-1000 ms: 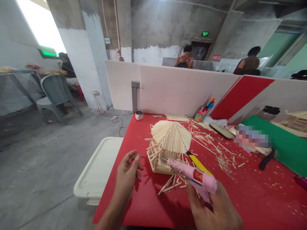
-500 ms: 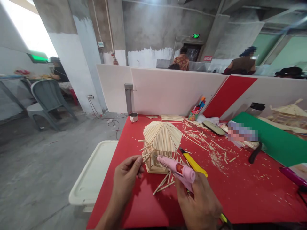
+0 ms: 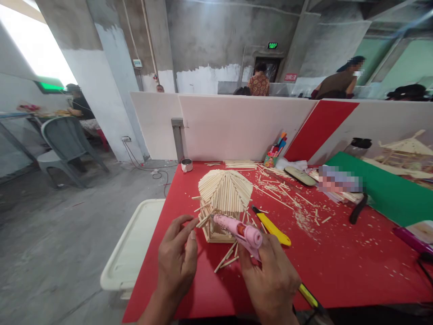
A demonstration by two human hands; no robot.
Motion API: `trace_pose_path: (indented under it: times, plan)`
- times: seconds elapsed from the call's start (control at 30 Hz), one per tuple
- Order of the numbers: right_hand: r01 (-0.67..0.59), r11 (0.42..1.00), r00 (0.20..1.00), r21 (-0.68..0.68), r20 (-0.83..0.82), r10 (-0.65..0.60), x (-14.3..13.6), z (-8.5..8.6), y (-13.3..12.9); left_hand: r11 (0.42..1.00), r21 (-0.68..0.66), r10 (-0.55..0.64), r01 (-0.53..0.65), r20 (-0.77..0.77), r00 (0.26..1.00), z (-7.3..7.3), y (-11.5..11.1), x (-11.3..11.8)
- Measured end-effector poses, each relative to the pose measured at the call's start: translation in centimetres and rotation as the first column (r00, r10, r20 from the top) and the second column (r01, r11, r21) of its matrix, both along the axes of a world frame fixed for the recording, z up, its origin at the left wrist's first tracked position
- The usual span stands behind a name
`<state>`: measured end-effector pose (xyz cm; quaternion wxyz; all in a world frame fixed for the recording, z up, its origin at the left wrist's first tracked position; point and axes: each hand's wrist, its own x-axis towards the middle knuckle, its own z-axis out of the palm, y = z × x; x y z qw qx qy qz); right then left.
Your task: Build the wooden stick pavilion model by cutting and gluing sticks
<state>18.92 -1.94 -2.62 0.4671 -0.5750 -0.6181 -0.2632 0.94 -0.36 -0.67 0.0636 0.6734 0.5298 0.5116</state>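
Likely light, brittle: take stick pavilion [image 3: 225, 192] by base, near left edge of table [image 3: 338, 275]. Gripping glue gun [image 3: 232, 225] with right fingers [image 3: 269, 253]; unclear if pinching with left fingers [image 3: 187, 231].

A grey chair [image 3: 66, 135] stands near a half-painted pillar [image 3: 96, 104], and a green sign [image 3: 272, 45] glows above a dark doorway [image 3: 271, 67].

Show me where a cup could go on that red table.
The widest nearly bare patch of the red table lies between the yellow cutter and the purple object, in front of the shavings. A slimmer one lies between the stick house and the table's left edge. It's crowded behind the house, with loose sticks.
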Motion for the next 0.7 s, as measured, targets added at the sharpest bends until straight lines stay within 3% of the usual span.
trace_pose_path:
  times: [0.13, 0.23, 0.3, 0.37, 0.43, 0.57, 0.63, 0.7]
  plan:
    - [-0.007, 1.000, 1.000, -0.006, -0.006, 0.007, -0.1, 0.0, 0.1, 1.000, 0.018, -0.023, 0.024, -0.044, 0.999, -0.4, 0.2, 0.0]
    - [-0.016, 1.000, 1.000, 0.000, -0.010, 0.016, -0.2, 0.1, 0.1, 0.998, -0.001, -0.063, 0.063, 0.020, 0.998, -0.5, 0.2, 0.2]
    - [-0.035, 0.999, 0.999, 0.006, -0.022, 0.035, -0.2, 0.2, 0.0, 1.000, 0.018, -0.012, 0.010, 0.113, 0.993, -0.5, 0.0, 0.3]
    - [-0.055, 0.998, 0.998, 0.016, -0.039, 0.055, -0.1, 0.4, 0.0, 0.992, 0.037, 0.112, -0.121, 0.204, 0.972, -0.6, -0.2, 0.3]
    - [-0.062, 0.997, 0.997, 0.035, -0.050, 0.063, 0.0, 0.4, -0.1, 0.976, -0.021, 0.215, -0.218, 0.287, 0.934, -0.8, -0.4, 0.2]
    - [-0.061, 0.997, 0.996, 0.038, -0.066, 0.064, 0.2, 0.2, -0.4, 0.976, -0.197, 0.170, -0.095, 0.414, 0.894, -1.6, -0.7, 0.0]
    - [-0.064, 0.998, 0.995, 0.030, -0.080, 0.066, 0.2, -0.2, -0.5, 0.971, -0.222, 0.169, -0.084, 0.398, 0.902, -1.9, -0.8, -0.1]
    - [-0.079, 0.997, 0.991, 0.015, -0.109, 0.080, 0.4, -0.8, -0.7, 0.959, -0.244, 0.219, -0.144, 0.318, 0.922, -2.0, -0.9, -0.3]
